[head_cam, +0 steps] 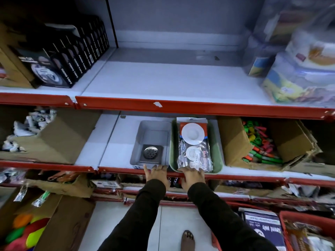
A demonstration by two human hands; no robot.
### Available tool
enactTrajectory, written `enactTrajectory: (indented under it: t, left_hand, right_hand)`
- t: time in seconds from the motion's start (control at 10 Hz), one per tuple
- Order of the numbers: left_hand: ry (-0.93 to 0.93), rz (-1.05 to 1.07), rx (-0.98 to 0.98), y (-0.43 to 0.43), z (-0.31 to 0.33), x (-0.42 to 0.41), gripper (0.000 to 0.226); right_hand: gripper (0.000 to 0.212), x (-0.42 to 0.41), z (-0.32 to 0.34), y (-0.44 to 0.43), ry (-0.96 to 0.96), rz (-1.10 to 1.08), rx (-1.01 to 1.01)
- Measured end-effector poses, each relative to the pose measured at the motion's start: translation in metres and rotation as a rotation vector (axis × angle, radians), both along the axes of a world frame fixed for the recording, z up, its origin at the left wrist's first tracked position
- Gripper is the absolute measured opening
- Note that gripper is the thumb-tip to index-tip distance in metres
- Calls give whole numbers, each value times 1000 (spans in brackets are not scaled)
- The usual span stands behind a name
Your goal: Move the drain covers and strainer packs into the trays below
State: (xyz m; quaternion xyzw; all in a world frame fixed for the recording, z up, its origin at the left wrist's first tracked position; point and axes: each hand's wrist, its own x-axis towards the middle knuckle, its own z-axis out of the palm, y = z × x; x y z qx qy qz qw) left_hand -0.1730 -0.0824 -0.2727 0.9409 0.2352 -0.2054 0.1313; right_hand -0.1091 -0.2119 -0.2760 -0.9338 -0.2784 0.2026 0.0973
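Note:
Two trays stand side by side on the middle shelf. The grey tray (152,131) holds a square metal drain cover (152,152) at its near end. The green tray (218,156) holds clear strainer packs (194,145), with white round strainers showing through the plastic. My left hand (157,175) rests its fingers on the grey tray's front rim. My right hand (193,178) has its fingers on the green tray's front edge and the nearest pack. Whether either hand grips the rim is unclear. The upper shelf (172,80) above the trays is bare in the middle.
Black tape boxes (72,57) fill the upper shelf's left; plastic containers (304,69) stand at its right. Cardboard boxes flank the trays: one with white items (36,134), one with coloured pieces (261,142). Lower shelves hold packets, and a red basket (308,230) sits on the floor.

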Motion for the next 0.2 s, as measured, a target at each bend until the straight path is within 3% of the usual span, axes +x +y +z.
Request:
enactTrajectory:
  t: [0.1,0.2]
  left_hand:
    - [26,-65,-82,2,10,-6,72]
    - [-19,-118,6,5,25,-16,71]
  right_hand:
    - [63,-10,7,-4,31,42,-25]
    - [65,-16,25,-10,-32,21,19]
